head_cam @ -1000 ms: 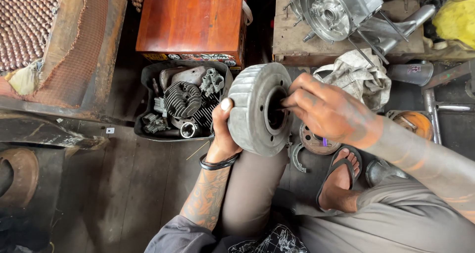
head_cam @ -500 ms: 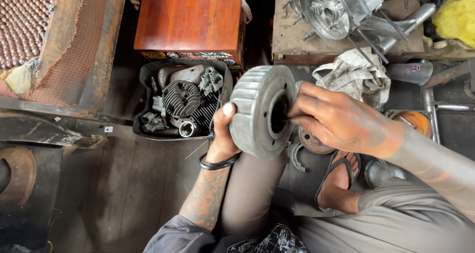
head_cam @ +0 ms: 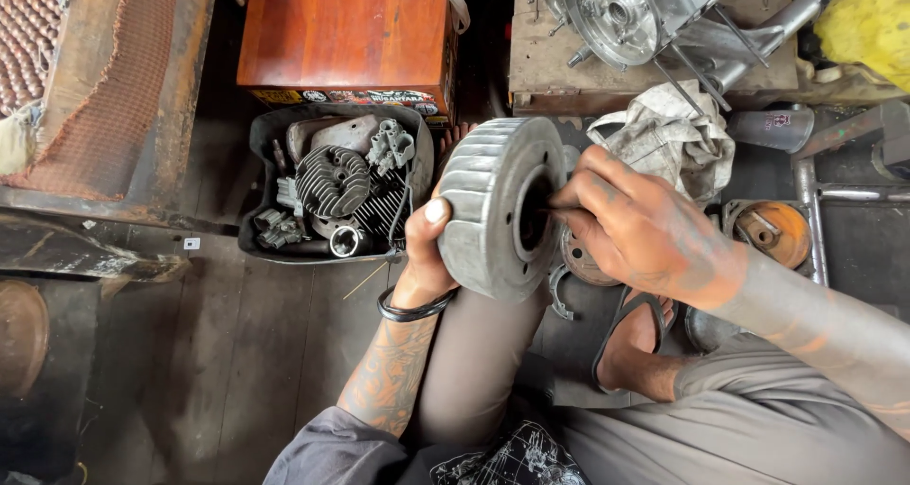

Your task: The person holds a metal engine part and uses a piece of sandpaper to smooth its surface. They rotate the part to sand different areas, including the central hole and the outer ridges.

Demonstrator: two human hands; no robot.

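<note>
Between both hands, grey, seemingly ribbed drum (head_cam: 493, 201)

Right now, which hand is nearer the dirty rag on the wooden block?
Right. The right hand works at the drum's open face, just below the rag; the left hand grips the drum's far side.

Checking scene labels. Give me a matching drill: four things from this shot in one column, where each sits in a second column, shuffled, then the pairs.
Things:
1. metal drum
2. finned engine part
3. crumpled rag
4. red wooden box

Places:
A. on the floor, past the right hand
B. top of view, just above the black tray
C. held in the left hand, right fingers in its centre hole
D. inside the black tray

Pairs: 1-C, 2-D, 3-A, 4-B
</note>
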